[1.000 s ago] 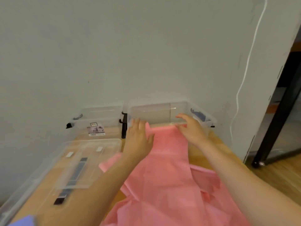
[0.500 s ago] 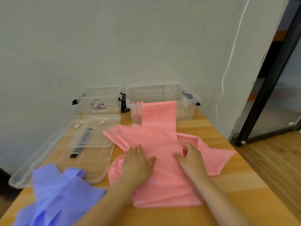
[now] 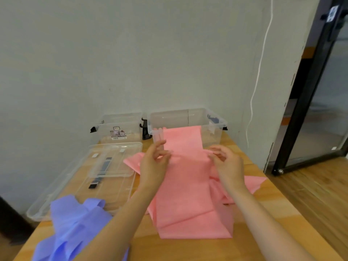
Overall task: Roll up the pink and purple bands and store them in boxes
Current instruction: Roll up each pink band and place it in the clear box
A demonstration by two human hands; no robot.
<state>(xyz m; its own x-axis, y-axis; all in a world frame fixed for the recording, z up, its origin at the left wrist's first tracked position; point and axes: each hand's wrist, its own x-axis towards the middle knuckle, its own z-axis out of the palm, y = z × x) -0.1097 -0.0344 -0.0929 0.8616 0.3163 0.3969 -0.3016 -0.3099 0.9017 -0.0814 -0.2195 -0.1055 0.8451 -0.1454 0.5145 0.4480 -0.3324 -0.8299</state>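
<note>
The purple band (image 3: 75,223) lies crumpled nearest me on the table (image 3: 267,219). My left hand (image 3: 153,163) and right hand (image 3: 228,164) seem to pinch the pink band's (image 3: 185,185) edges; its far end drapes over the right clear box (image 3: 212,123).

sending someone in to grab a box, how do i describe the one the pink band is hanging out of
On the wooden table, look to the far edge against the wall, where two clear plastic boxes stand side by side. It is the right-hand box, nearer the doorway. Only this one has the pink band draped over its front rim; the left box has a small printed label instead.
</note>
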